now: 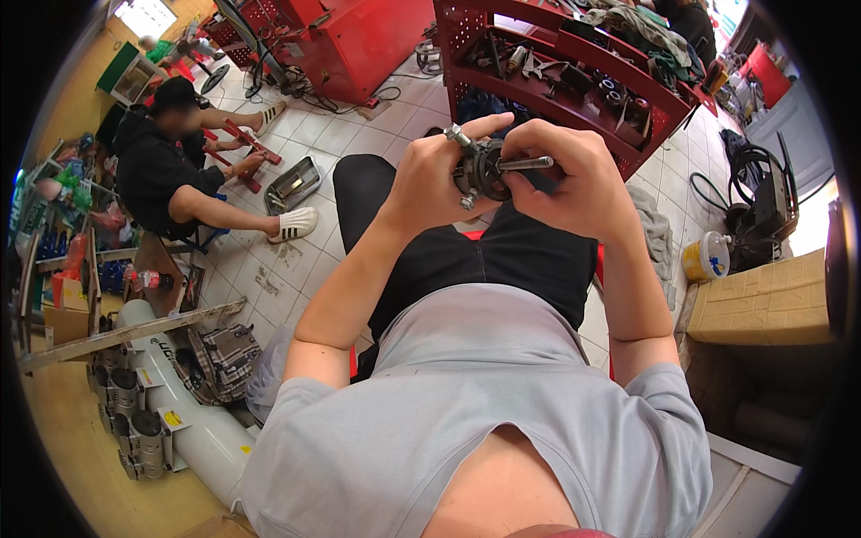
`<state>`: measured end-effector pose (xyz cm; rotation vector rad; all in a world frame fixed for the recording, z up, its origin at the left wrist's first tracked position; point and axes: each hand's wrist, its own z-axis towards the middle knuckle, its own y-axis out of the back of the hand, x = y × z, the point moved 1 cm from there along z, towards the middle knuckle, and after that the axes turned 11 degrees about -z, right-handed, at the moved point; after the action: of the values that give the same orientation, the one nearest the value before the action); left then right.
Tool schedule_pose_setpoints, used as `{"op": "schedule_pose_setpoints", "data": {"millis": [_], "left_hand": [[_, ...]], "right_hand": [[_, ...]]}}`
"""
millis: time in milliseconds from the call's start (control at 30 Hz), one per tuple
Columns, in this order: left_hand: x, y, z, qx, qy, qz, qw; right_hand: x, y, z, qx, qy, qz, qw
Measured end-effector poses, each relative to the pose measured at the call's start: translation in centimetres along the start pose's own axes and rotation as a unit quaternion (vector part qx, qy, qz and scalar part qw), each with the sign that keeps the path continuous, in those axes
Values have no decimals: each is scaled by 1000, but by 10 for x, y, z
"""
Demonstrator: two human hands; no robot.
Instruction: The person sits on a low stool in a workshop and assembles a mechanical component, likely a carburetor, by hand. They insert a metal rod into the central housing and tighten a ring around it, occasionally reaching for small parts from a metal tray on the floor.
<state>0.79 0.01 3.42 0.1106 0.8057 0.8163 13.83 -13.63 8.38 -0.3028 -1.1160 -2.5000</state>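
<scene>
Above my lap I hold a dark round metal part with a bright steel shaft sticking out toward the right. Silver bolt-like fittings show at its upper and lower left. My left hand is closed round the part's left side, its index finger stretched over the far side. From the right, my right hand grips the part with curled fingers and thumb, close by the shaft. The palms and part of the fingers hide much of the piece, so its exact kind cannot be made out.
Ahead stands a red tool cart loaded with tools and parts. At left a seated person handles a red metal piece beside a grey tray. A bucket and cardboard box stand right.
</scene>
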Motion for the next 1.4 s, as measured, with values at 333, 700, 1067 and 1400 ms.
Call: {"op": "schedule_pose_setpoints", "data": {"millis": [333, 700, 1067, 1400], "left_hand": [[4, -1, 0, -14, -9, 9, 1000], [2, -2, 0, -6, -9, 19, 1000], [2, -3, 0, -3, 24, 31, 999], [0, -4, -1, 3, 39, 42, 998]], "right_hand": [[2, 1, 2, -24, 16, -3, 1000], [7, 4, 3, -34, 44, -64, 996], [10, 7, 3, -35, 69, -120, 990], [11, 8, 0, 17, 26, -118, 993]]}}
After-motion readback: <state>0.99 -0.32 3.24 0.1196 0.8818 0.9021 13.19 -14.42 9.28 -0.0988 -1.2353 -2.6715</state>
